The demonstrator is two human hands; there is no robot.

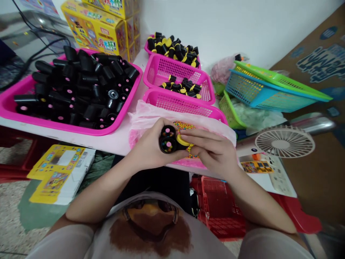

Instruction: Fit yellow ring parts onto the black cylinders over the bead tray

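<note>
My left hand (148, 149) is wrapped round two black cups (168, 145) held side by side, their open ends facing me. Inside each is a pink dot, with small coloured beads showing in the nearer one. My right hand (218, 149) pinches a black piece with a yellow rim (183, 140) close against the cups' right side. Its lower part is partly covered by my fingers. Beneath both hands lie many tiny multicoloured beads (183, 125) in a pink basket lined with a whitish plastic sheet (212, 124).
A large pink tray (107, 130) heaped with black cups stands at left. Behind are pink baskets (180, 66) with yellow-and-black pieces, and yellow boxes (94, 32). At right are green and blue baskets (258, 90) and a small fan (284, 142). A red crate (222, 208) sits below.
</note>
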